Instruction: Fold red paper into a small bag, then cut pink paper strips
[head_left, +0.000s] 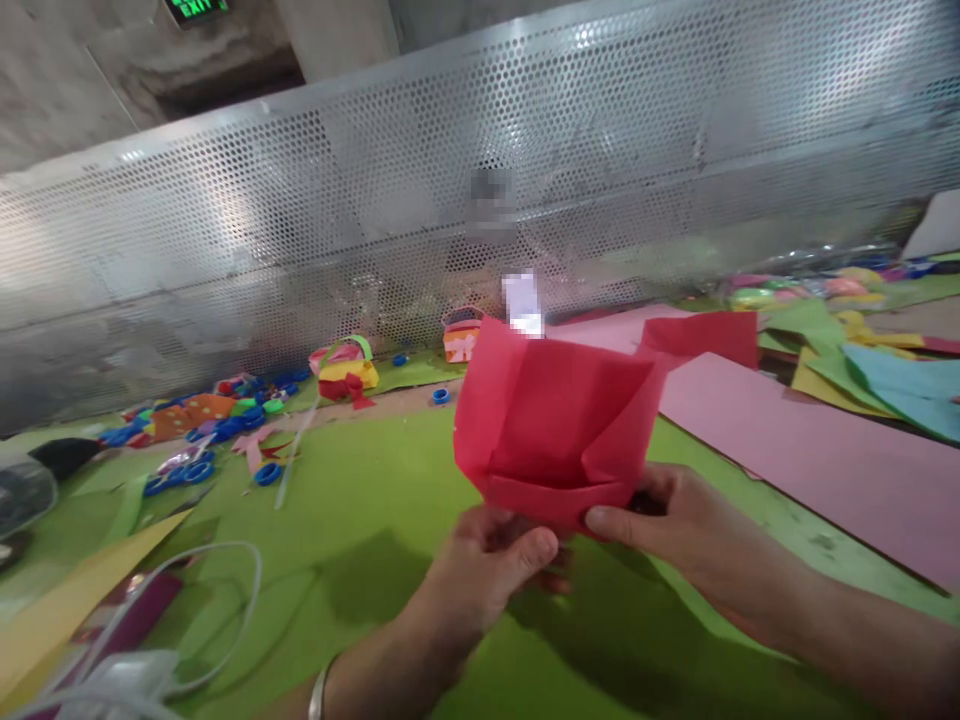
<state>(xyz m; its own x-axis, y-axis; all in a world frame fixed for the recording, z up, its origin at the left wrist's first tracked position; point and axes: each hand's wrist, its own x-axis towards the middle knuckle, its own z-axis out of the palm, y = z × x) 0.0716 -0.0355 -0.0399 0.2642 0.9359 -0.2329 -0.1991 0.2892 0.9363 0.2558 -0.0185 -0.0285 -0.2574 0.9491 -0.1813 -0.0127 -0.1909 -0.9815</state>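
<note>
A folded red paper piece (559,425), creased into an open box-like shape, is held up above the green sheet (360,510) covering the table. My left hand (491,570) pinches its bottom edge from below left, thumb on the front. On the lower right corner my right hand (671,525) grips the same fold, thumb pressed on the paper. A red flap (705,335) sticks out to the upper right.
A perforated metal panel (375,220) walls the back. Small finished paper baskets (349,372), (461,338) and blue rings (225,430) lie at the back left. Pink paper (817,450) and mixed coloured sheets (885,385) are on the right. A white cable (217,600) and yellow sheet (67,605) lie near left.
</note>
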